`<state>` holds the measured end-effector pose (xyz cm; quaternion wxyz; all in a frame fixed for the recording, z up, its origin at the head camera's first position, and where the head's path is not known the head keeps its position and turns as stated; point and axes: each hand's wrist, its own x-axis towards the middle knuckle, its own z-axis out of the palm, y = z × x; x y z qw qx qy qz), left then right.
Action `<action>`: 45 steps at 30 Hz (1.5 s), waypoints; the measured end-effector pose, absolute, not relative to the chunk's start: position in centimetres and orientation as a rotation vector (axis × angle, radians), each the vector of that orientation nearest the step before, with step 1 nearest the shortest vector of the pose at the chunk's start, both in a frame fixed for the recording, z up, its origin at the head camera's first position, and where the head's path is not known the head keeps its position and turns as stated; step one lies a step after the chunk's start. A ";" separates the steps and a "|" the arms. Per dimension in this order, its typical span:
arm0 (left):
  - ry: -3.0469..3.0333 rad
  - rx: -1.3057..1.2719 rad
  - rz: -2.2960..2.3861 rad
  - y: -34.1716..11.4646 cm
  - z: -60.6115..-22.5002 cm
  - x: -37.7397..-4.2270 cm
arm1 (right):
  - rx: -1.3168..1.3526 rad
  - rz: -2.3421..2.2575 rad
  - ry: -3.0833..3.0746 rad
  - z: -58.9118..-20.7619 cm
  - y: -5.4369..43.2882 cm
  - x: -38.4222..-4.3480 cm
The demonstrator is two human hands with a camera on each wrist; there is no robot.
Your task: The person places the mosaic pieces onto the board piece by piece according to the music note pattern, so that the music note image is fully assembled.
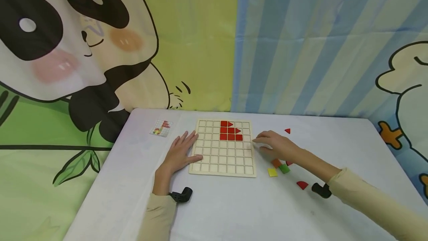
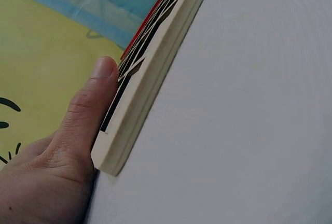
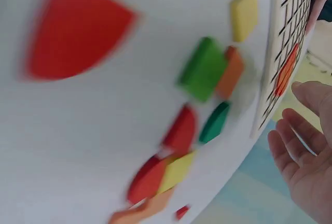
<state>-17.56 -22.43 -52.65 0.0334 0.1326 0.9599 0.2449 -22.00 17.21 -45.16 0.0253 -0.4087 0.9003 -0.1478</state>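
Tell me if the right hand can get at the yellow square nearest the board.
Probably yes: the right hand looks empty and close by, and nothing covers the yellow square.

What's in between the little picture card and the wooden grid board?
In the head view, white tabletop and the left hand, which touches the board, lie between the picture card and wooden grid board.

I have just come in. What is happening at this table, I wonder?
A person is working with a grid board. The left hand rests at its left edge, thumb on top. The right hand is just beyond its right edge, with no piece visible in it. Red pieces sit in the upper part; lower squares are bare. Loose pieces lie to the right, a pattern card to the left.
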 end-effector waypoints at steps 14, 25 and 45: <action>2.942 0.371 0.771 -22.8 -52.7 -17.5 | -0.789 -0.503 2.908 -46.2 25.3 -25.9; 2.927 0.378 0.755 -22.5 -52.5 -17.5 | -0.830 -0.540 2.917 -47.5 25.7 -27.7; 2.929 0.380 0.739 -22.4 -52.3 -17.5 | -1.139 -0.701 2.792 -47.3 13.6 -25.4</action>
